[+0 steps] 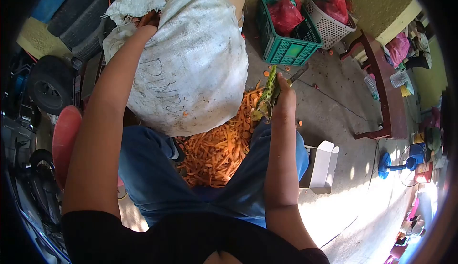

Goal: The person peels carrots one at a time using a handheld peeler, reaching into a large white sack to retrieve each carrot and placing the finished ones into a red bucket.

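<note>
My left arm stretches up to the mouth of a bulging white woven sack (191,58) with dark lettering. My left hand (150,29) is mostly inside that mouth, where orange carrots (151,17) partly show; its fingers are hidden. Off the sack's right side, my right hand (286,92) is closed around a long green-and-yellow mottled thing (268,92) whose kind I cannot make out. A dark knife blade (299,73) sticks out on the far side of the same hand. Between my legs lies a heap of carrot peelings (214,154), partly beneath the sack.
A green crate (291,49) and a white perforated basket (329,23), both with red plastic bags, stand at the back right. An open white box (322,168) lies beside my right leg. Farther right are a wooden frame (381,92) and a blue fan (385,164). Tyres (50,85) are at left.
</note>
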Tool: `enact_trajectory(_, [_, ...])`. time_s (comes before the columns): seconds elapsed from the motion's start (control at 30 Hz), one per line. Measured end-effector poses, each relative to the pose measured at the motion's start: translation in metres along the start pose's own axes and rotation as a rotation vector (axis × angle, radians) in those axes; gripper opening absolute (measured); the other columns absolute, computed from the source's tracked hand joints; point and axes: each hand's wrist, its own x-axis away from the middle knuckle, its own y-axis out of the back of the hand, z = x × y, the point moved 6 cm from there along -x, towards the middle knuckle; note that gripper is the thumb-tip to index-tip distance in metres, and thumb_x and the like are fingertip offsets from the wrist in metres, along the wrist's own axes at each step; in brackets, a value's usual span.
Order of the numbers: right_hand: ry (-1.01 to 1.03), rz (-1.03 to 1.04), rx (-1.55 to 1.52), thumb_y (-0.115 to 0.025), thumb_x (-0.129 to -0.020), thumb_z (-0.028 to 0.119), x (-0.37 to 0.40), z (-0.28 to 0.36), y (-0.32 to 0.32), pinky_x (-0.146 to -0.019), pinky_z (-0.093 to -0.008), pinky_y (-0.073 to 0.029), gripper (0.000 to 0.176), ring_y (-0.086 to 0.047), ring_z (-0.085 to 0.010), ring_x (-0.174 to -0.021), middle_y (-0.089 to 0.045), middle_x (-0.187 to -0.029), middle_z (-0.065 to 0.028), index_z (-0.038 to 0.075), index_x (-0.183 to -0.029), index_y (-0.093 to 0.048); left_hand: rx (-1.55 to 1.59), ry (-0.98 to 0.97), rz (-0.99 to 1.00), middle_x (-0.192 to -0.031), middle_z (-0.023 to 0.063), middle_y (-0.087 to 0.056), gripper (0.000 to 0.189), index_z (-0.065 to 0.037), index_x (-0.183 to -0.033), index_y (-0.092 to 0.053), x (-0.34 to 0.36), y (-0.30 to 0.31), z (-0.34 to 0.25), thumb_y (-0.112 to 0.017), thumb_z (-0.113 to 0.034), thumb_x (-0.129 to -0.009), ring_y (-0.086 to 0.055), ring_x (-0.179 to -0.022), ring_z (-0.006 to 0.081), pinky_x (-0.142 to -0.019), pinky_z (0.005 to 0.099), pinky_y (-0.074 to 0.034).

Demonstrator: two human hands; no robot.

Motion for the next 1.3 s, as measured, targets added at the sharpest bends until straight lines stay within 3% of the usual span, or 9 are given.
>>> enact_trajectory(0.4, [-0.021, 0.046, 0.044, -0.051, -0.078, 0.014, 0.008, -0.006, -0.015, -0.056, -0.0273, -0.046, 0.018, -0.055, -0.0159, -0.063, -0.056, -0.076, -0.0072, -0.002, -0.087, -0.052, 0.042, 0.008, 0.030, -0.105, 0.0129, -0.048, 0.045, 0.001, -0.114, -0.037, 0.007, 0.000, -0.003, -0.043, -0.028, -0.080, -0.048, -0.095, 0.0220, -0.079, 0.0326, -0.040])
enact_trajectory(0.57, [0.026, 0.008, 0.084, -0.049, -0.079, 0.014, 0.010, 0.001, -0.011, -0.050, -0.0256, -0.045, 0.020, -0.055, -0.0140, -0.058, -0.057, -0.073, -0.0068, -0.003, -0.088, -0.054, 0.188, -0.046, 0.320, -0.101, 0.0125, -0.050, 0.044, 0.004, -0.112, -0.038, 0.017, 0.007, 0.022, -0.045, -0.026, -0.079, -0.050, -0.091, 0.0206, -0.077, 0.0311, -0.042])
enact_trajectory(0.7, [0.005, 0.020, 0.118, -0.051, -0.078, 0.016, 0.008, 0.000, -0.008, -0.049, -0.0253, -0.045, 0.020, -0.054, -0.0138, -0.057, -0.056, -0.072, -0.0058, -0.002, -0.087, -0.054, 0.528, 0.014, 0.507, -0.099, 0.0123, -0.051, 0.044, 0.005, -0.110, -0.039, 0.043, 0.051, 0.045, -0.046, -0.025, -0.079, -0.052, -0.089, 0.0198, -0.075, 0.0303, -0.043])
enact_trajectory(0.77, [0.017, 0.019, 0.105, -0.051, -0.078, 0.016, 0.008, -0.001, -0.009, -0.049, -0.0252, -0.045, 0.020, -0.054, -0.0138, -0.057, -0.056, -0.073, -0.0055, -0.001, -0.088, -0.054, 1.510, 0.126, 0.234, -0.092, 0.0084, -0.051, 0.042, 0.005, -0.106, -0.040, 0.068, 0.096, 0.053, -0.048, -0.024, -0.078, -0.053, -0.079, 0.0163, -0.071, 0.0310, -0.045])
enact_trajectory(0.8, [0.009, -0.003, 0.127, -0.051, -0.078, 0.016, 0.009, -0.002, -0.010, -0.050, -0.0253, -0.045, 0.020, -0.054, -0.0139, -0.059, -0.056, -0.074, -0.0055, -0.001, -0.089, -0.054, 1.505, 0.136, 0.223, -0.092, 0.0084, -0.051, 0.042, 0.005, -0.106, -0.040, 0.086, 0.107, 0.059, -0.048, -0.024, -0.078, -0.053, -0.079, 0.0163, -0.071, 0.0310, -0.045])
enact_trajectory(0.87, [-0.001, 0.017, 0.144, -0.051, -0.078, 0.016, 0.011, -0.006, -0.015, -0.050, -0.0253, -0.045, 0.020, -0.054, -0.0139, -0.060, -0.056, -0.075, -0.0056, -0.001, -0.089, -0.054, 1.842, -0.298, 0.417, -0.096, 0.0147, -0.051, 0.043, 0.003, -0.108, -0.040, 0.130, 0.136, 0.045, -0.047, -0.025, -0.077, -0.054, -0.078, 0.0236, -0.075, 0.0392, -0.045])
enact_trajectory(0.97, [-0.012, 0.053, 0.167, -0.051, -0.078, 0.016, 0.013, -0.020, -0.023, -0.052, -0.0254, -0.045, 0.020, -0.055, -0.0137, -0.062, -0.056, -0.076, -0.0056, -0.001, -0.090, -0.054, 2.031, -0.430, 0.765, -0.090, 0.0149, -0.051, 0.044, 0.001, -0.111, -0.038, 0.227, 0.123, 0.009, -0.046, -0.024, -0.075, -0.054, -0.076, 0.0258, -0.070, 0.0422, -0.045])
enact_trajectory(1.07, [-0.070, 0.139, 0.184, -0.049, -0.080, 0.016, 0.014, -0.048, -0.027, -0.052, -0.0255, -0.046, 0.020, -0.055, -0.0147, -0.060, -0.056, -0.076, -0.0067, -0.001, -0.089, -0.052, 2.220, 0.074, 1.370, -0.075, 0.0112, -0.051, 0.037, -0.003, -0.101, -0.044, 0.303, 0.050, -0.030, -0.041, -0.031, -0.079, -0.052, -0.063, 0.0223, -0.052, 0.0365, -0.046])
enact_trajectory(1.3, [-0.029, 0.155, 0.515, -0.051, -0.080, 0.019, 0.043, -0.090, -0.041, -0.056, -0.0241, -0.043, 0.021, -0.053, -0.0124, -0.062, -0.055, -0.075, -0.0057, -0.001, -0.089, -0.052, 2.149, 0.699, 1.240, -0.068, 0.0090, -0.051, 0.040, -0.007, -0.089, -0.048, 0.380, -0.085, -0.062, -0.029, -0.043, -0.085, -0.051, -0.061, 0.0213, -0.053, 0.0327, -0.043])
